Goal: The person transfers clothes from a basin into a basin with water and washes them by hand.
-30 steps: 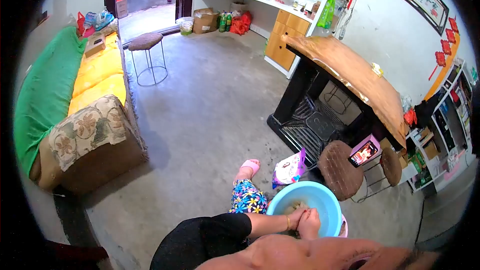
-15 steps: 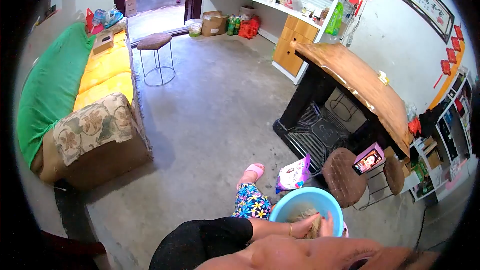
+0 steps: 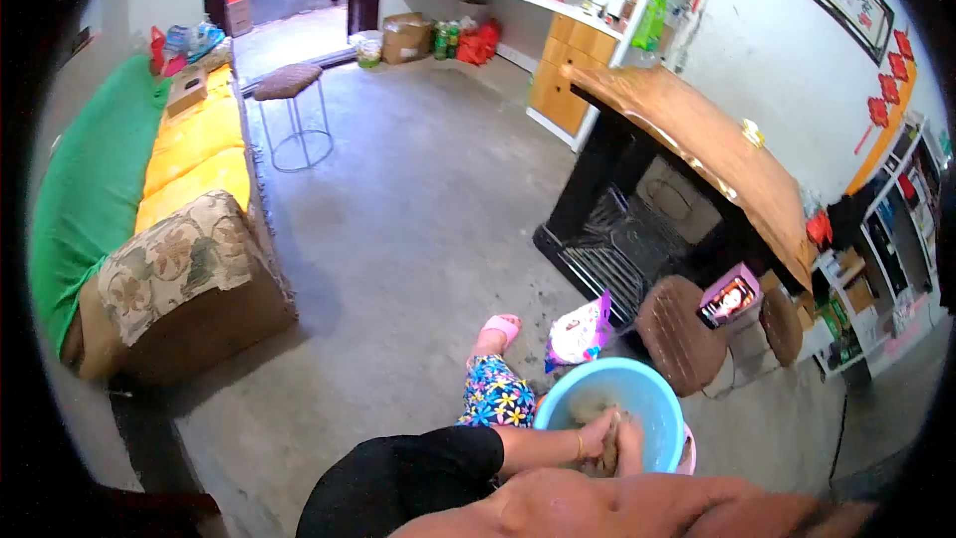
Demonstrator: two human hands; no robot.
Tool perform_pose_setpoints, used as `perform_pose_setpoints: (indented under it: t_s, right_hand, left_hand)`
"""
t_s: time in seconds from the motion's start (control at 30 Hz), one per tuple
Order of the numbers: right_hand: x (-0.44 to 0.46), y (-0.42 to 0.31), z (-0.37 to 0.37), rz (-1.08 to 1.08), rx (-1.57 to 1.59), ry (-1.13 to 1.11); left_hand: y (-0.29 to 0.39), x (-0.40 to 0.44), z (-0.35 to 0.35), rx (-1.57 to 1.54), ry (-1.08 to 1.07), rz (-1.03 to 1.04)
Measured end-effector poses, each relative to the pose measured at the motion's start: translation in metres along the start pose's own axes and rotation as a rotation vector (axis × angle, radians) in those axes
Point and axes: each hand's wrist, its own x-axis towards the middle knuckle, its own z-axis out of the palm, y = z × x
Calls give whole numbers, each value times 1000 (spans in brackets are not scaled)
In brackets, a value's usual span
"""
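Note:
A light blue basin [image 3: 570, 401] stands on the floor between my legs. Both my hands are down inside it, close together. My left hand [image 3: 596, 435], with a thin bracelet at the wrist, has its fingers closed round a limp tan bundle [image 3: 609, 458]. My right hand [image 3: 627, 438] grips the same bundle from the other side. Whether it is cloth or something stringy I cannot make out. Cloudy, pale stuff [image 3: 590, 401] shows in the basin beyond my fingers.
A white and purple packet [image 3: 580, 331] lies just past the basin. To the right, a brown stool [image 3: 681, 334] stands beside a phone [image 3: 729, 301] propped on a pink box. Behind them is a wooden-topped table [image 3: 697, 134]. A sofa [image 3: 189, 269] runs along the left.
The view has shifted slightly, so the room sits a little higher and to the left. My hands have moved lower into the basin, still on the tan bundle.

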Motion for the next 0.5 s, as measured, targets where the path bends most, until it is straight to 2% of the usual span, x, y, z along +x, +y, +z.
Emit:
perform_pose_setpoints:
  t_s: [0.03,0.1,0.13,0.2,0.37,0.43,0.5]
  right_hand:
    - [22,34,19,-77,185,35]
    - [27,67,21,-299,164,36]
    - [10,45,9,-428,-42,-11]
    - [-24,8,-8,-493,-257,31]
    - [-83,-38,-23,-574,24,389]
    - [-103,-53,-28,-630,-139,352]
    - [-117,-68,-22,-651,-196,324]
  left_hand:
    - [-5,-5,6,2,38,-16]
    - [5,-28,26,15,108,-62]
    - [2,-27,22,54,74,-31]
    - [1,-24,13,73,36,13]
    - [10,-26,19,-28,-58,-25]
    - [21,-49,37,-55,-45,-85]
    - [20,-39,25,77,-124,-26]
